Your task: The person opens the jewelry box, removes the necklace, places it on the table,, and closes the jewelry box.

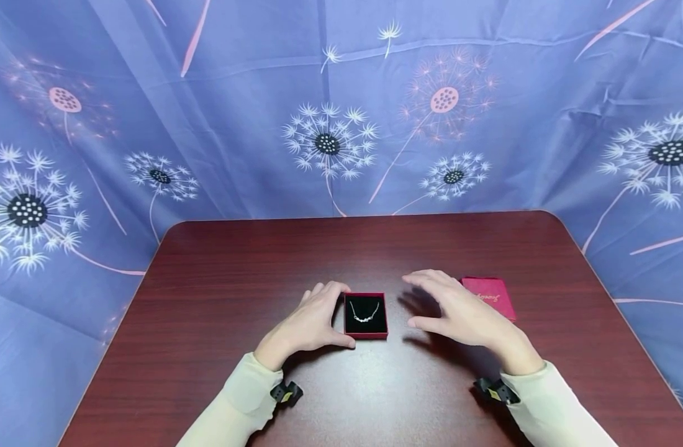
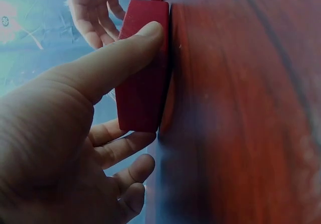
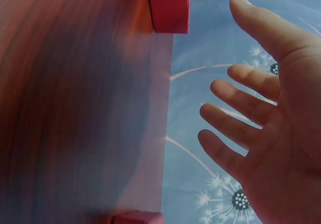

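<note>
A small red jewelry box (image 1: 366,336) sits uncovered at the middle of the table. On its black insert lies a silver necklace (image 1: 364,320), draped in a curve with small ornaments at the bottom. My left hand (image 1: 310,320) holds the box at its left side, thumb against the near wall and fingers at the far one. In the left wrist view the thumb lies flat along the red box wall (image 2: 143,88). Right of the box, my right hand (image 1: 464,310) hovers with fingers spread and holds nothing. Partly behind it rests the red box lid (image 1: 495,295), printed with gold lettering.
The dark reddish wooden table (image 1: 235,261) has a glossy top with a bright reflection in front of the box. A blue cloth with dandelion prints (image 1: 235,124) hangs behind the table and along both sides. A small black device (image 1: 285,393) sits at each wrist.
</note>
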`<state>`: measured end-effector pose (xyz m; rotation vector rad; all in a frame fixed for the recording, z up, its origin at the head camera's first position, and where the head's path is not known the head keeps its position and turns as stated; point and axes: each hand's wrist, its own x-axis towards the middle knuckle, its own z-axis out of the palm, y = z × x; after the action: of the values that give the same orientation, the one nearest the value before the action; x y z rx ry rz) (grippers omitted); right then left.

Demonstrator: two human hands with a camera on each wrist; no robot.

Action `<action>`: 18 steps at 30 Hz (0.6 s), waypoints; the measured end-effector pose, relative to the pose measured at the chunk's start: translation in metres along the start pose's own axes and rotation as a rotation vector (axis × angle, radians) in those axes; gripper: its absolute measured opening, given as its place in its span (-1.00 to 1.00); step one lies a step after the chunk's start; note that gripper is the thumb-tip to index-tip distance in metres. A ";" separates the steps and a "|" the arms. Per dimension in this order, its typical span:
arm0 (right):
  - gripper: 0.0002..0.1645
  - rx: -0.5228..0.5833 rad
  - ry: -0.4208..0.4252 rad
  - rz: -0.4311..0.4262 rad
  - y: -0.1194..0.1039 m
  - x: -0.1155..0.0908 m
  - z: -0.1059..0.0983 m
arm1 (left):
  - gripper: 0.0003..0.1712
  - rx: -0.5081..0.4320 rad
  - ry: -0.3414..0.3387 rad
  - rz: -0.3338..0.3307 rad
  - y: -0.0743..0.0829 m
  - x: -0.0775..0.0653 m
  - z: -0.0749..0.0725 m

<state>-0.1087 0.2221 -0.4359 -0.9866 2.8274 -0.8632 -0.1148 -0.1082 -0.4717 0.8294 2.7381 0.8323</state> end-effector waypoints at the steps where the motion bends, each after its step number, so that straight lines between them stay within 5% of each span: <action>1: -0.05 -0.004 0.001 -0.006 -0.001 0.001 0.001 | 0.09 0.001 0.000 0.000 0.000 0.000 0.000; 11: -0.17 -0.027 -0.003 -0.059 -0.008 0.014 0.010 | 0.23 -0.003 -0.031 -0.012 -0.001 0.001 0.001; 18: -0.46 -0.068 0.030 -0.104 -0.016 0.025 0.019 | 0.22 -0.129 -0.004 0.023 -0.003 0.001 -0.003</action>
<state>-0.1156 0.1878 -0.4396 -1.1475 2.8711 -0.8024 -0.1177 -0.1115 -0.4704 0.8370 2.6430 0.9976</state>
